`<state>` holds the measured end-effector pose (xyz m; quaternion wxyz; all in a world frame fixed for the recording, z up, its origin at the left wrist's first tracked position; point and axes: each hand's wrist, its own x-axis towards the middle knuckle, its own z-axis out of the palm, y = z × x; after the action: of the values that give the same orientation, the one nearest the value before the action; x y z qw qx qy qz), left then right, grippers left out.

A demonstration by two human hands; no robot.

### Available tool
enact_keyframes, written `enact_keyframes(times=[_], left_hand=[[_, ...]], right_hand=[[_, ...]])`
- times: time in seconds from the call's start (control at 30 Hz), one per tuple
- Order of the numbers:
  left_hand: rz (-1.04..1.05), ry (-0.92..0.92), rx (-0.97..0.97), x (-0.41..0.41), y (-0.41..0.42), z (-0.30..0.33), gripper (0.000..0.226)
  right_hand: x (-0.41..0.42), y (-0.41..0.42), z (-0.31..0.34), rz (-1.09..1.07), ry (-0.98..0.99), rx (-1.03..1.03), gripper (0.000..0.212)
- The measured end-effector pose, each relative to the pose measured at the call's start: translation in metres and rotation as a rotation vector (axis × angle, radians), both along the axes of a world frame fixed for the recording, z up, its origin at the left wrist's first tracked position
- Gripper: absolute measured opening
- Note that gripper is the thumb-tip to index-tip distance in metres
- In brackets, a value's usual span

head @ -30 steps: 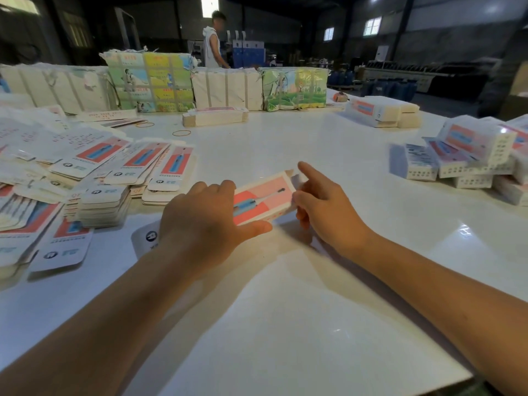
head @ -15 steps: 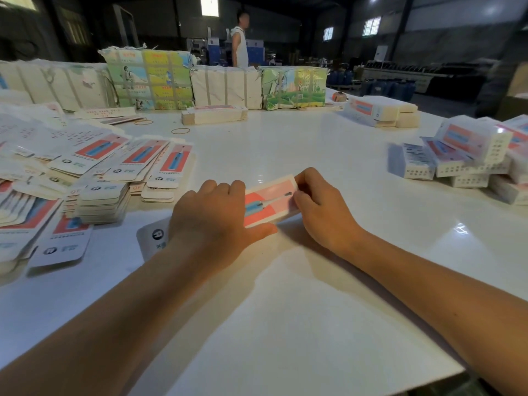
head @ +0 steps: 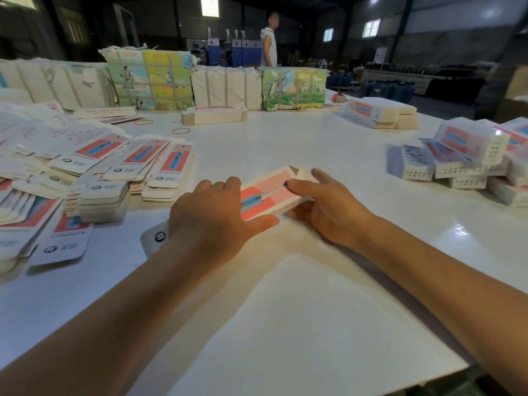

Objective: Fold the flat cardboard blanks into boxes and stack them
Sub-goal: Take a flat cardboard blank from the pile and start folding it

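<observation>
While the half-formed box [head: 268, 192] sits on the white table [head: 314, 295] at centre, both hands work it from either end. Left hand [head: 211, 221]: fingers curled over the far edge of the box's left part, thumb stretched along the near edge, so it grips the box. Right hand [head: 325, 207]: thumb pressed on the printed top face near the right end, index finger extended past the open end flap [head: 300, 172], remaining fingers tucked under the near side; it holds the box too. Box top face shows red and pink panels with a blue item printed on it. A rounded white tab [head: 155, 238] with a dark round logo sticks out on the table from beneath the left wrist.

Left of the hands: loose piles of flat blanks [head: 94, 172], fanned and overlapping, same red and blue print, white tab ends toward the camera. Right side of table: a heap of finished boxes [head: 463, 158], stacked unevenly, some on their sides. Far right: another small group of folded boxes [head: 377, 112]. Far edge of table: wrapped bundles [head: 217, 84], some in plain white paper, some in colourful printed paper; a short banded stack of blanks [head: 214, 115] lies in front of them. Two rubber bands [head: 180, 130] lie near it. A person [head: 269, 40] in a white sleeveless top stands beyond the table in the dim hall.
</observation>
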<state>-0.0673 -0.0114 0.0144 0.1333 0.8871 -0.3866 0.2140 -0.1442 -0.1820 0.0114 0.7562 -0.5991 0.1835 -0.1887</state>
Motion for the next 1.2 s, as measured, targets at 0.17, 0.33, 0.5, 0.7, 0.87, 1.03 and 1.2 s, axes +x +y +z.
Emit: enact_keyframes(times=[0.17,0.33,0.5,0.7,0.87,1.03,1.2], left_hand=[[-0.023,0.084,0.032,-0.001,-0.003,-0.002,0.070],[0.000,-0.057,0.055,-0.004,-0.006,-0.007,0.063],[0.007,-0.119,0.050,-0.004,-0.005,-0.009,0.065],[-0.118,-0.087,-0.092,-0.008,0.001,-0.004,0.074],[-0.221,-0.109,-0.158,-0.006,0.001,-0.007,0.065],[-0.197,-0.176,-0.114,-0.007,0.001,-0.006,0.062],[-0.193,-0.241,-0.120,-0.006,-0.002,-0.009,0.059]], right_hand=[[-0.002,0.002,0.002,0.043,-0.105,0.039,0.017],[-0.009,0.016,-0.002,-0.209,0.078,-1.118,0.018],[-0.012,0.023,-0.003,-0.179,0.068,-1.164,0.025],[-0.007,0.015,0.004,-0.103,-0.144,-0.374,0.038],[-0.005,0.008,0.006,-0.102,-0.170,-0.182,0.043],[-0.005,0.011,0.003,-0.110,-0.170,-0.270,0.054],[-0.008,0.016,0.001,-0.196,-0.208,-0.535,0.065]])
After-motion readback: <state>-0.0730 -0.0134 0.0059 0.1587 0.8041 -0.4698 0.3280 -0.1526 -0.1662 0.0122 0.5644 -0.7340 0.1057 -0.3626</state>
